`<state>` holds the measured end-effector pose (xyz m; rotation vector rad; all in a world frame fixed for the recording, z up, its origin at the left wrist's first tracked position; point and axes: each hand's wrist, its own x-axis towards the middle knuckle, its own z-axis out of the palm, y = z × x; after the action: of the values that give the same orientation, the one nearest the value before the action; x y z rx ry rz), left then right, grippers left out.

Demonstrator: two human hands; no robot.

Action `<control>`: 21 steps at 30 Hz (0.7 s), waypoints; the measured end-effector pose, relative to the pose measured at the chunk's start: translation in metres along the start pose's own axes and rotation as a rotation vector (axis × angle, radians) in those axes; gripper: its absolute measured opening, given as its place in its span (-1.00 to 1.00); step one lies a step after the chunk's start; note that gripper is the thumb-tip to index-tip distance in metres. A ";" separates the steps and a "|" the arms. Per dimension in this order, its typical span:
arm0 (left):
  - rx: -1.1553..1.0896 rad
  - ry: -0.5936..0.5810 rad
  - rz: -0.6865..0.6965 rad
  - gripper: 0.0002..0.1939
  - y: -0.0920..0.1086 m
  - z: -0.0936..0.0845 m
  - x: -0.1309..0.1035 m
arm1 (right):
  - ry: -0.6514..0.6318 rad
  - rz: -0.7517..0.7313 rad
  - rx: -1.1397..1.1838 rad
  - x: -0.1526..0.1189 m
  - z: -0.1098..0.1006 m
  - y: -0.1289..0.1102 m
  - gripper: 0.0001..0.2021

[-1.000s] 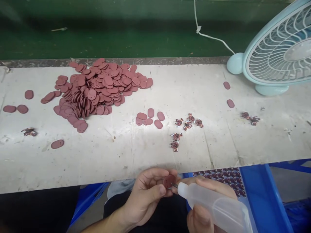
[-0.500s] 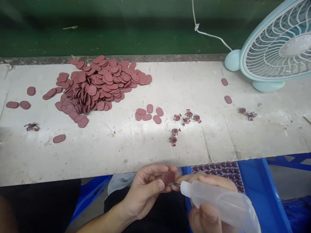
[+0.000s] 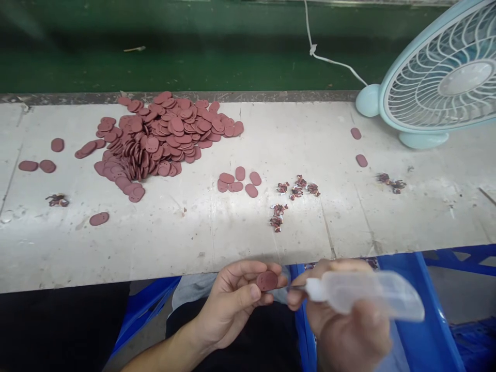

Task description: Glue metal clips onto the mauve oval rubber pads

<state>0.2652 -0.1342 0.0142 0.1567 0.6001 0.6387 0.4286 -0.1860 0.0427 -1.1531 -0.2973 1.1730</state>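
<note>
Just off the table's front edge, my left hand (image 3: 236,302) holds a reddish-brown oval disc (image 3: 267,280) between thumb and fingers. Small dark marks show on the disc's face. To its right, my right hand (image 3: 344,320), blurred by motion, grips a translucent white bottle (image 3: 372,294). The bottle's thin dark tip points left, a short gap away from the disc. Several loose discs (image 3: 251,190) lie on the table beyond my hands. Beside them are several small brown-and-white figures (image 3: 296,192).
A large heap of discs (image 3: 170,129) covers the back left of the white table (image 3: 163,243). A light blue fan (image 3: 424,140) stands at the back right, its white cord (image 3: 337,63) running up the green wall. Below the front edge is a blue crate (image 3: 426,320).
My right hand has drawn the bottle to the right and its tip away from the disc. My left hand keeps the disc in nearly the same place. The view has shifted slightly.
</note>
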 end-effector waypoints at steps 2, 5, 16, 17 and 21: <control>0.000 -0.021 0.011 -0.78 0.002 -0.001 -0.001 | -0.024 0.070 0.271 0.027 -0.010 -0.018 -0.72; -0.001 -0.037 0.029 -0.78 0.006 -0.001 -0.002 | -0.151 0.363 0.954 0.078 -0.040 -0.030 -0.68; 0.003 0.092 0.084 -0.78 0.021 -0.013 -0.012 | -0.094 -0.079 -0.172 0.065 -0.021 -0.022 -0.71; 0.004 0.092 0.083 -0.78 0.023 -0.016 -0.011 | -0.085 -0.164 -0.453 0.061 -0.015 -0.021 -0.79; -0.009 0.121 0.139 -0.77 0.025 -0.014 -0.008 | -0.264 -0.574 -1.270 0.066 0.003 -0.011 -0.81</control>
<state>0.2393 -0.1190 0.0143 0.1530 0.7072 0.7893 0.4611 -0.1290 0.0298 -1.7813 -1.6197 0.5309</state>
